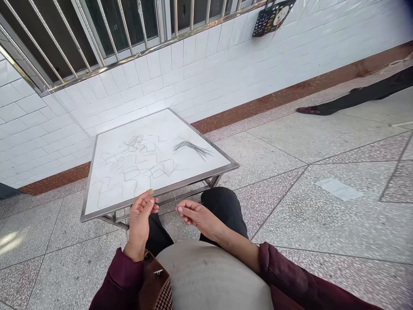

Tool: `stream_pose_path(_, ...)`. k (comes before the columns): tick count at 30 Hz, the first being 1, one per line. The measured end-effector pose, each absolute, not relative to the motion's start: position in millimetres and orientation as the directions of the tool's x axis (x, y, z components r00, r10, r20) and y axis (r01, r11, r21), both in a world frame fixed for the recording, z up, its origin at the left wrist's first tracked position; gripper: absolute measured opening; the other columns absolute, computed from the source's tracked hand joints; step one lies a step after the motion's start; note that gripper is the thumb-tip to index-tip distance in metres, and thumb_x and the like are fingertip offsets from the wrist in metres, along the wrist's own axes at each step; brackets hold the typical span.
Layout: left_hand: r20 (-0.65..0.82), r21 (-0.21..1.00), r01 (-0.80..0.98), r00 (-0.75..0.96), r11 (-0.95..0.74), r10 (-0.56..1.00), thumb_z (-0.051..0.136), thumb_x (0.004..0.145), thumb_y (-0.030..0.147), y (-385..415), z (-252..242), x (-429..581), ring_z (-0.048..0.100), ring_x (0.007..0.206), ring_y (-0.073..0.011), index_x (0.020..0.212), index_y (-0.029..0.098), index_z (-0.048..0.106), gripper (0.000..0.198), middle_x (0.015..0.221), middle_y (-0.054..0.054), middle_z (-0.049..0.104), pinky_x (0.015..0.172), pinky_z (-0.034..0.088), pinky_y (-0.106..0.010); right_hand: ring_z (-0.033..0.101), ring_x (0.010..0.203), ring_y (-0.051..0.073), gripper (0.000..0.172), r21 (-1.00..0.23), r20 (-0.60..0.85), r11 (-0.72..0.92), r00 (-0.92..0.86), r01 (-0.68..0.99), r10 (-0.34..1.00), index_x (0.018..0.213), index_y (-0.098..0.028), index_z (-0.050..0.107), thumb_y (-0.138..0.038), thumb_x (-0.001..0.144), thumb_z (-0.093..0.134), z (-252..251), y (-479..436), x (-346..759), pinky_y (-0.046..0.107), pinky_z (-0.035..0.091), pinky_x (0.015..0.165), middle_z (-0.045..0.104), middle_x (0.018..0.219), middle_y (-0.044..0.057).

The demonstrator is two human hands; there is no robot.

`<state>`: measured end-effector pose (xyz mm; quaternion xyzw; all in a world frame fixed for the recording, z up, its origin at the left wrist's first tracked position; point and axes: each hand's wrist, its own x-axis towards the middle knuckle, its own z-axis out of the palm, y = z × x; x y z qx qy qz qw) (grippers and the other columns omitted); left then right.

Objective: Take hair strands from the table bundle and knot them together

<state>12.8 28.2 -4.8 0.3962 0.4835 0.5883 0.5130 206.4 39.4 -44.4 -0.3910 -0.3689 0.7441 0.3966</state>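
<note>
At the bench (206, 177) edge, the left hand (140, 213) and right hand (196, 215) pinch what seems a fine strand (174, 196), hard to see; a sharp tug could snap it, and a draught could scatter the loose hairs (192, 148) on the bench.

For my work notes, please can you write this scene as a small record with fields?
Left hand: fingers pinched together at the board's near edge
Right hand: fingers pinched together, thin hair strand beside them
Surface: steel-framed white board
On surface: dark hair bundle, loose wavy hairs
Nearby: another person's foot in a red shoe, on terrazzo floor
</note>
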Motion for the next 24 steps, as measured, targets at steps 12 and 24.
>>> stream_pose_path(12,-0.028,0.987,-0.16,-0.317,-0.025,0.948,0.078,0.07,0.035,31.0,-1.7,8.6,0.064,0.071,-0.013,0.107,0.016,0.068,0.043,0.066,0.004,0.057,0.06,0.051,-0.022,0.058,0.077,0.014,0.054,-0.81,-0.198,-0.405,-0.451,-0.425,0.87,0.099,-0.017,0.071,-0.066,0.087,0.051,-51.3,36.8,214.2,0.026,0.046,0.064,0.066,0.095,0.009)
stream_pose_path(24,-0.04,0.992,-0.129,-0.289,0.002,0.957,0.075,0.073,0.035,32.3,-7.0,6.7,0.062,0.066,-0.011,0.106,0.017,0.067,0.039,0.069,0.003,0.059,0.061,0.052,-0.022,0.062,0.079,0.016,0.03,-0.991,-0.104,-0.126,-0.359,-0.038,0.927,0.099,-0.022,0.065,-0.048,0.086,0.061,-58.7,45.1,222.5,0.03,0.05,0.07,0.067,0.088,0.003)
